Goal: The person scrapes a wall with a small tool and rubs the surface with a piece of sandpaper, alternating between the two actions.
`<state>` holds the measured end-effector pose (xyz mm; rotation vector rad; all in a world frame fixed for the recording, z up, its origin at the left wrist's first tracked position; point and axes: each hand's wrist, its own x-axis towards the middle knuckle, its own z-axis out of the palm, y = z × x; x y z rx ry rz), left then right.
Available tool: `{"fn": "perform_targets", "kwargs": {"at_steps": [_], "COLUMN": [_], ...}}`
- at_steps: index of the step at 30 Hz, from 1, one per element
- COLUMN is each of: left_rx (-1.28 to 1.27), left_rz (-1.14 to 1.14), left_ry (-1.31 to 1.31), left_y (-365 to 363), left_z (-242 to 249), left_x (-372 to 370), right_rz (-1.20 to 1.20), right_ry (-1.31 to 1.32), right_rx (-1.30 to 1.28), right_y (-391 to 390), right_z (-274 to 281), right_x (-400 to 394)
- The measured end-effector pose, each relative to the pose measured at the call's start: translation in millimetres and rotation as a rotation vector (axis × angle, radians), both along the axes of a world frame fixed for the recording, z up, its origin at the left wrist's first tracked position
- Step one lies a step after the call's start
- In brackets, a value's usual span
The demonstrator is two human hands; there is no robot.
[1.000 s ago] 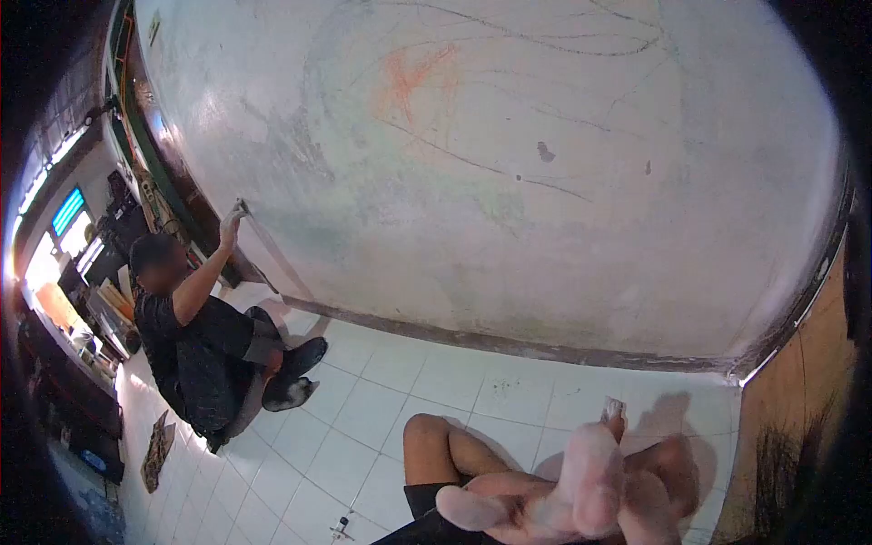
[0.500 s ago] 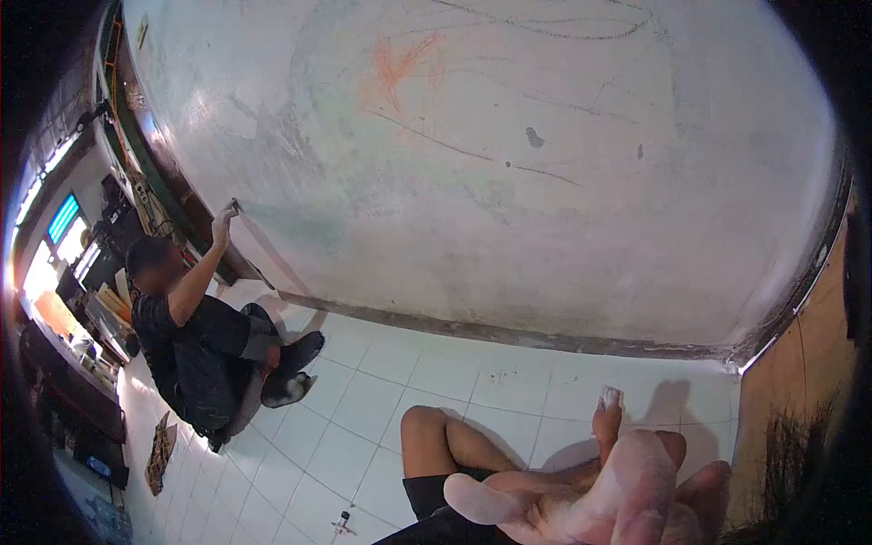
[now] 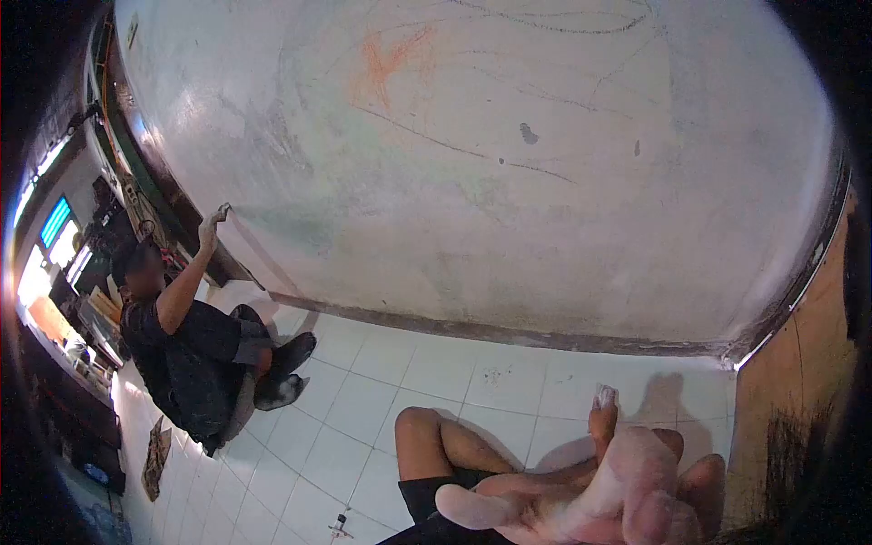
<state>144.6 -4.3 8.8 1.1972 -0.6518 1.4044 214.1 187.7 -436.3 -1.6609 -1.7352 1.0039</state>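
Whitish powder coats my left hand (image 3: pixel 554 518) at the bottom of the view, palm side up. Its thumb stands well apart on the left, and its fingers point toward the camera on the right. Nothing shows between thumb and fingers. Behind those fingers, at the right, is a second pinkish, dusty shape that looks like part of my right hand (image 3: pixel 704 495); most of it is hidden. My bent knee (image 3: pixel 420 436) and dark shorts (image 3: pixel 427 498) are to the left of the hands. A foot with white-dusted toes (image 3: pixel 604 400) rests on the tiles just beyond.
A pale wall (image 3: pixel 454 227) with orange and dark scribbles rises ahead. At left a person (image 3: pixel 186 363) squats with a raised hand (image 3: pixel 211 232) at the wall. A small object (image 3: pixel 340 525) and a brownish scrap (image 3: pixel 156 461) lie on the tiled floor. A wooden panel (image 3: pixel 786 400) stands right.
The whole view has shifted slightly, so most things sit a little further left. My hands keep nearly the same pose. The other person's hand stays at the wall.
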Motion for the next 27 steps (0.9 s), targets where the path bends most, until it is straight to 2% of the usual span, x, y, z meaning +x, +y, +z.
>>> {"fn": "perform_targets", "kwargs": {"at_steps": [3,6,9,12,15,19,22,25,26,27], "left_rx": [-0.001,-0.005,-0.005,-0.011,-0.016,-0.093,-0.348,-0.760,-0.917,-0.971], "left_rz": [-0.007,-0.002,-0.011,-0.013,-0.012,0.042,0.254,0.545,0.617,0.662], "left_ry": [-0.005,0.008,-0.002,-0.001,0.011,0.056,0.184,0.445,0.513,0.680], "left_y": [1.5,4.3,7.4,11.9,17.4,41.0,81.4,115.4,117.7,115.1], "left_z": [-1.1,-8.7,-7.0,-7.2,-7.9,-27.0,-88.4,-210.9,-250.7,-291.6], "left_x": [-1.2,-0.1,-3.1,-7.9,-12.6,-24.1,-46.5,-96.2,-115.0,-137.4], "right_rz": [0.011,-0.004,0.087,0.008,0.019,0.060,0.023,-0.026,0.014,0.024], "right_ry": [0.006,0.024,-0.286,-0.042,0.024,-0.051,-0.068,-0.077,-0.114,-0.083], "right_rx": [0.181,0.191,0.150,0.169,0.149,0.189,0.118,0.086,0.194,0.174], "right_y": [-4.3,-7.3,13.1,6.9,6.0,4.8,-6.9,3.3,-9.4,-17.7], "right_z": [-5.0,15.1,-77.0,-53.4,-38.0,-74.8,-79.2,-61.9,-28.4,4.0], "right_x": [-0.4,-5.6,5.2,2.6,-0.3,12.6,18.4,5.7,6.6,5.2]}}
